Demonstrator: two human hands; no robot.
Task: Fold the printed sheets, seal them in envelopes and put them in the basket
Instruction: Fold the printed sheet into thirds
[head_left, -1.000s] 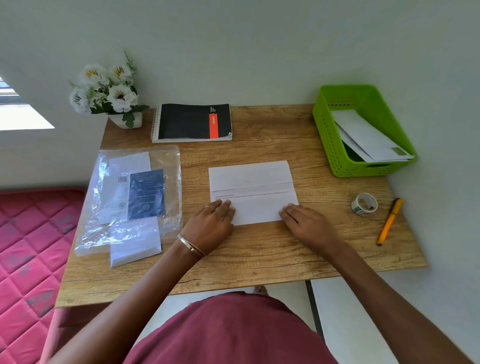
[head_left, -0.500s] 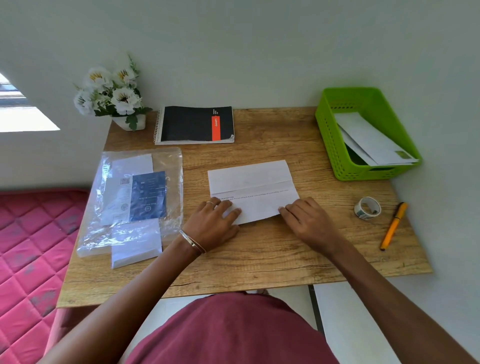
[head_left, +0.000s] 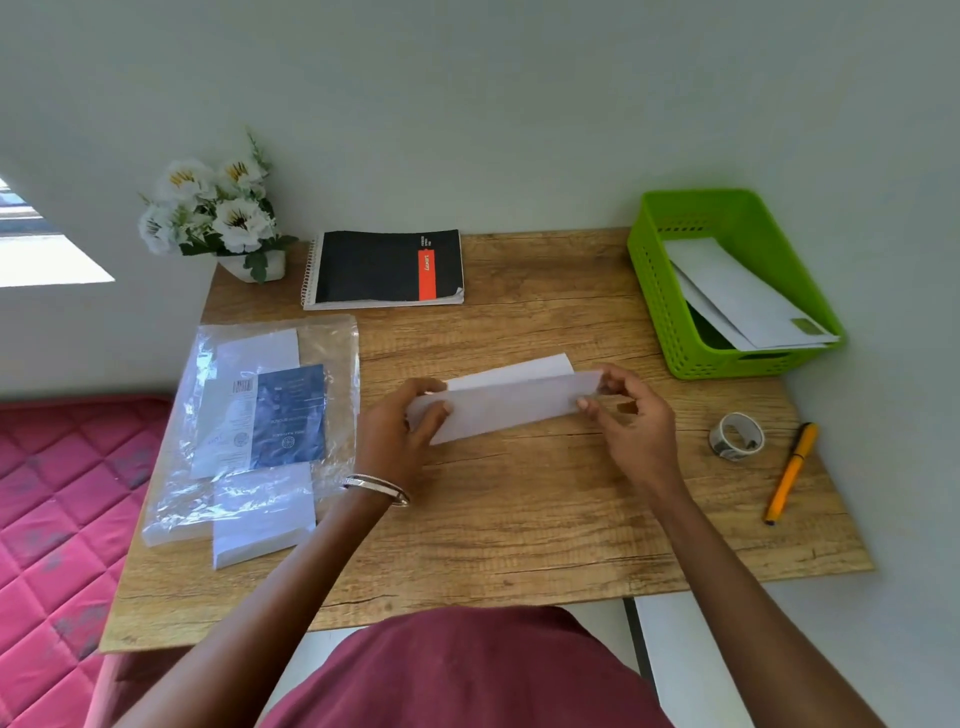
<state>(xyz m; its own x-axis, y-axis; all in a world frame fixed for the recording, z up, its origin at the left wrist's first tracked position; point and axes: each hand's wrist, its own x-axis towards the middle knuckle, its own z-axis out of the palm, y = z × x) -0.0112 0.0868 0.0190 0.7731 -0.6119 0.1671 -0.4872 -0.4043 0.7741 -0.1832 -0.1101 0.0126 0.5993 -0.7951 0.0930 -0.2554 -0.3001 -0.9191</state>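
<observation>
A white printed sheet (head_left: 506, 402) lies at the middle of the wooden desk (head_left: 519, 519), its near part lifted and turned over toward the far part. My left hand (head_left: 400, 428) pinches the sheet's left end. My right hand (head_left: 626, 410) pinches its right end between thumb and fingertips. A green basket (head_left: 660, 291) stands at the far right with two white envelopes (head_left: 743, 301) in it. A clear plastic pack of envelopes (head_left: 260, 415) lies on the left, with a loose stack of envelopes (head_left: 262, 525) sticking out of its near end.
A roll of tape (head_left: 736, 435) and an orange pen (head_left: 790, 470) lie at the right edge. A black spiral notebook (head_left: 387, 267) and a pot of white flowers (head_left: 215, 218) sit at the back. A pink mattress (head_left: 57, 519) lies left of the desk.
Both hands were pressing flat on the sheet's near edge. They have since pinched its two ends and lifted the near part up and over toward the far edge.
</observation>
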